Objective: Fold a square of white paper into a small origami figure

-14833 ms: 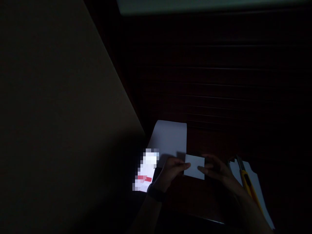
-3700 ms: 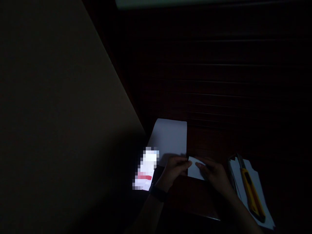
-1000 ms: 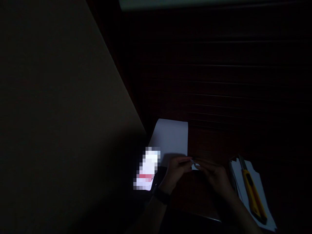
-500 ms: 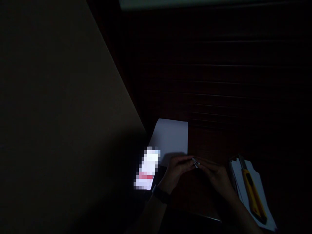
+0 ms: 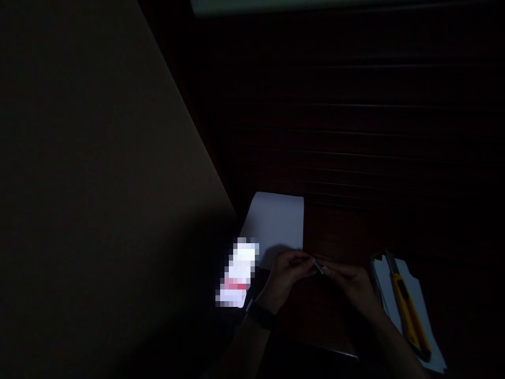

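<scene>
In dim light my left hand and my right hand meet above the dark tabletop, fingertips close together. Between them is a small folded piece of white paper, pinched from both sides; most of it is hidden by the fingers. A dark band circles my left wrist. Behind my left hand lies a white sheet of paper, with the hand's shadow across its lower part. Left of that hand glows a phone screen, its picture blurred into blocks.
To the right, a yellow utility knife rests on a stack of white papers. A pale wall stands on the left. Dark wooden boards with thin grooves rise at the back. The table's front edge shows faintly.
The fingers have shifted slightly around the folded paper, which now shows as a narrower strip. My right hand's fingers have changed their grip a little. Everything else stays in place.
</scene>
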Motion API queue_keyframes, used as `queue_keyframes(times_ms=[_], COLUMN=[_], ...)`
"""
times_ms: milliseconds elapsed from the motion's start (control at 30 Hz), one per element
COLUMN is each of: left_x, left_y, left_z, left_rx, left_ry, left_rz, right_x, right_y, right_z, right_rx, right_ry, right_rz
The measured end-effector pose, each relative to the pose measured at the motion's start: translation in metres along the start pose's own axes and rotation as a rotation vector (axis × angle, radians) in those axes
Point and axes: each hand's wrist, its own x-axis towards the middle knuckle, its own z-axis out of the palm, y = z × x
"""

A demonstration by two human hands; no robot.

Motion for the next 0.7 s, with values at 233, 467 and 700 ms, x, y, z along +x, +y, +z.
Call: queue_keyframes(times_ms=[233,467,700], left_x=[0.0,0.004,0.001], left_y=[0.005,0.003,0.002], left_z=[0.002,0.002,0.007], left_rx=[0.181,0.378,0.526], left_ry=[0.065,0.067,0.107], left_rz=[0.049,0.166,0.297], right_x=[-0.001,-0.001,-0.002], right_y=[-0.002,-0.007,-0.004], right_z=[0.006,0.01,0.012], right_rx=[-0.077,-0.226,-0.24], right_ry=[0.053,0.154,0.238], right_rz=[-0.084,-0.164,-0.126])
